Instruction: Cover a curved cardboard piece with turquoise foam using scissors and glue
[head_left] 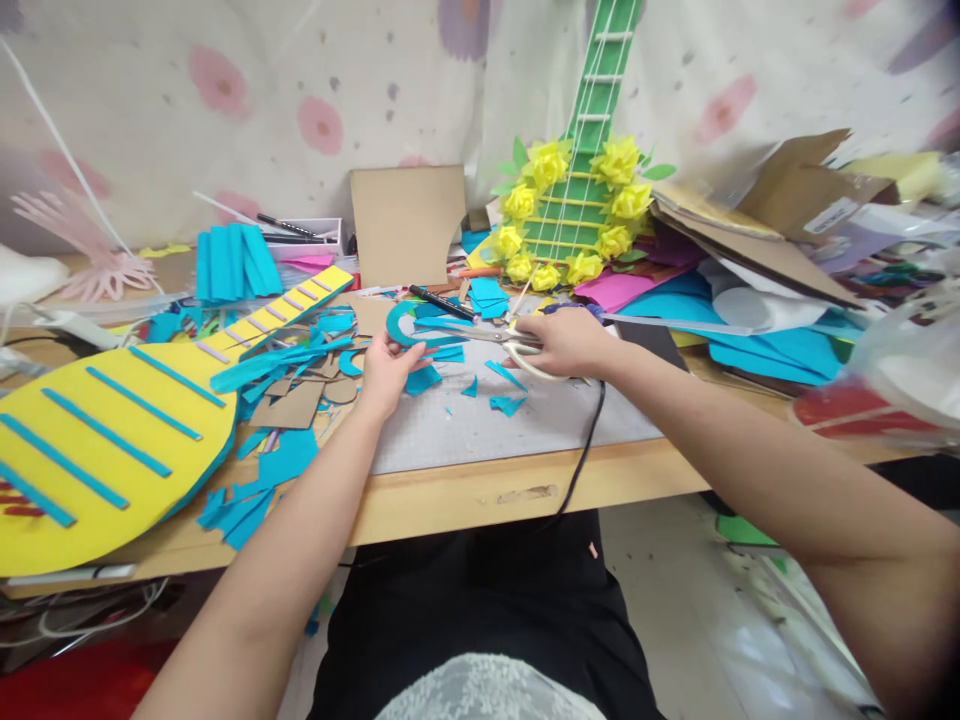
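Note:
My left hand (389, 372) pinches a curved, C-shaped piece of blue paper (397, 325) between thumb and fingers. From the right, my right hand (566, 343) grips a pair of scissors (487, 334) with pale handles. The blades point left and reach to the inner side of the curved piece; whether they touch it I cannot tell. Small blue paper scraps (506, 404) lie on the grey cutting mat (450, 440) below the scissors. A black pen (441, 302) lies just behind the blades.
On the left lies a yellow paper guitar (112, 440) with blue strips, beside cardboard and blue offcuts (289, 455). A green guitar (592, 140) with yellow flowers stands at the back. Paper and cardboard (780, 240) pile up on the right. A black cable (589, 450) hangs over the table edge.

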